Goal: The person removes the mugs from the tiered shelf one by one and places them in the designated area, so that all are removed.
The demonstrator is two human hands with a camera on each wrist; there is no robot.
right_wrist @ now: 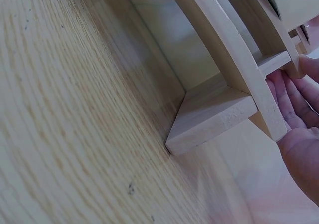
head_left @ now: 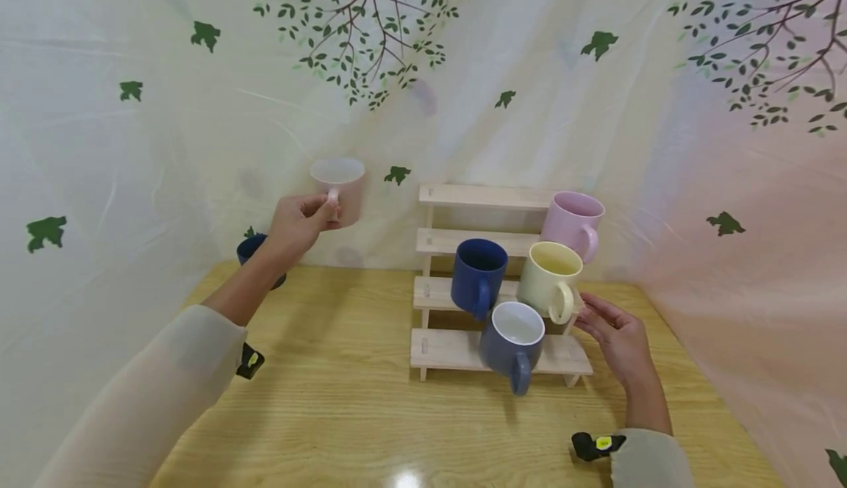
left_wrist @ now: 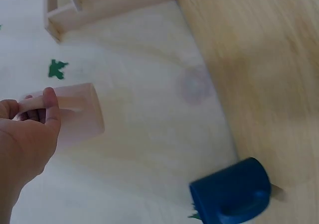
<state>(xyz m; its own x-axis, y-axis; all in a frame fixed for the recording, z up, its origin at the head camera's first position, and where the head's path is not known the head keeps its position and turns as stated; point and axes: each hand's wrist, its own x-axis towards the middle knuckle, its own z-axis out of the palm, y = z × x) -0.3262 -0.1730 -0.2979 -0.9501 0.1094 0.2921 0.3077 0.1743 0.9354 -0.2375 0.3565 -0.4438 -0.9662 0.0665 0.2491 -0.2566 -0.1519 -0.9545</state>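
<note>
My left hand (head_left: 295, 229) holds a pale pink mug (head_left: 348, 201) by its handle, up in front of the curtain and left of the rack. The left wrist view shows the fingers curled round that handle. At the right end of a stepped wooden rack (head_left: 440, 347), my right hand (head_left: 620, 342) grips the end of a step, thumb above and fingers beneath in the right wrist view. On the rack stand a lilac mug (head_left: 564, 220), a pale yellow mug (head_left: 537, 286), a dark blue mug (head_left: 467, 282) and a grey-blue mug (head_left: 504, 352), handles facing forward.
Another dark blue mug (left_wrist: 227, 191) is on the wooden table (head_left: 317, 407) at the back left, partly hidden by my left forearm in the head view. A pale curtain (head_left: 463, 135) with printed leaves hangs behind and at both sides.
</note>
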